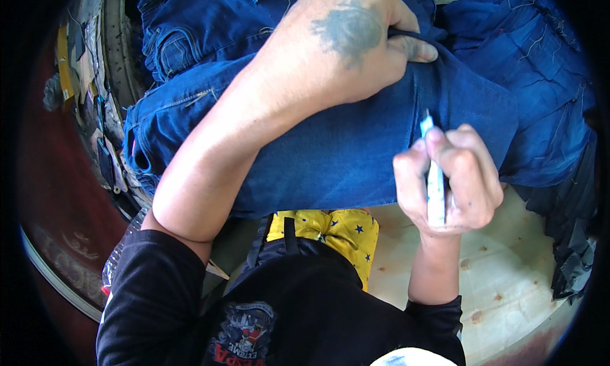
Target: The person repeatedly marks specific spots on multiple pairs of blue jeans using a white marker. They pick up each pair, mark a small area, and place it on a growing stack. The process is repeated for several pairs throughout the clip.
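Observation:
A pair of blue denim jeans [330, 150] lies spread in front of me, a leg stretching to the right. My left hand [362, 42] is closed at the far side of that leg, pinching its cloth between thumb and fingers. Closer to me and on the right, my right hand [454, 175] grips a slim white and light-blue tool [435, 188]. Its thin dark tip points away from me and sits by a seam line on the leg. Whether the tip touches the cloth I cannot tell, and its exact kind does not show.
More blue denim garments [534, 67] with loose threads are heaped at the far right, and others [184, 48] lie at the far left. A worn round rim [95, 80] with scraps on it stands at left. Dark cloth [578, 239] hangs at right above a pale wooden surface [470, 271].

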The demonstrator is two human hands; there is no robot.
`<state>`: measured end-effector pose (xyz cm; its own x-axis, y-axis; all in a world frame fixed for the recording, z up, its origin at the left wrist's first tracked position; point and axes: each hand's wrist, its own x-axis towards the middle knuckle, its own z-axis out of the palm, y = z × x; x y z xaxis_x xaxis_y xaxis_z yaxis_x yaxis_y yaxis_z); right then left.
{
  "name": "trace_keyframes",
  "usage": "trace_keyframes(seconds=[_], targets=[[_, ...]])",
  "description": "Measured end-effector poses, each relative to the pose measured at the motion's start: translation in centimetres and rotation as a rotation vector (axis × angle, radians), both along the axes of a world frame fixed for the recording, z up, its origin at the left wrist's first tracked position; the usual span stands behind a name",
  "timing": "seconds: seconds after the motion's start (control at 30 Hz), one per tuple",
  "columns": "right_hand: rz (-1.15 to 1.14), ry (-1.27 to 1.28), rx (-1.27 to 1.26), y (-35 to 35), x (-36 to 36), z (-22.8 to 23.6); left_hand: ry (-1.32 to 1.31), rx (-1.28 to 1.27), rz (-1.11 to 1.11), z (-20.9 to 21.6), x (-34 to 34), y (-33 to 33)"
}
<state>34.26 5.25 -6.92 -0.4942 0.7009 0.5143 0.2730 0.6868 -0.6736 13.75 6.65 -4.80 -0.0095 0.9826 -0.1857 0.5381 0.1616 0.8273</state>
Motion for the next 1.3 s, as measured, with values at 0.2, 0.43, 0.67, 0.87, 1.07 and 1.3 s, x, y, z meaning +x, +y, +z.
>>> trace_keyframes(seconds=[0.2, 0.43, 0.67, 0.87, 1.07, 1.3], targets=[[-0.094, 0.013, 0.033, 0.3, -0.4, -0.8, -0.130, -0.091, -0.016, 1.0, -0.9, 0.5], [-0.038, -0.040, -0.014, 0.1, -0.1, -0.1, -0.025, -0.044, -0.001, 0.8, -0.3, 0.3], [-0.047, 0.009, 0.014, 0.2, -0.1, -0.7, 0.035, -0.043, -0.026, 1.0, 0.0, 0.5], [-0.082, 0.014, 0.053, 0.4, -0.2, -0.5, -0.112, -0.140, -0.029, 1.4, -0.9, 1.0], [-0.120, 0.062, 0.041, 0.4, -0.2, -0.9, 0.057, 0.027, -0.029, 0.0, 0.1, -0.1], [-0.147, 0.128, -0.047, -0.1, 1.2, -1.5, 0.125, 0.134, -0.059, -3.8, -0.6, -0.3]])
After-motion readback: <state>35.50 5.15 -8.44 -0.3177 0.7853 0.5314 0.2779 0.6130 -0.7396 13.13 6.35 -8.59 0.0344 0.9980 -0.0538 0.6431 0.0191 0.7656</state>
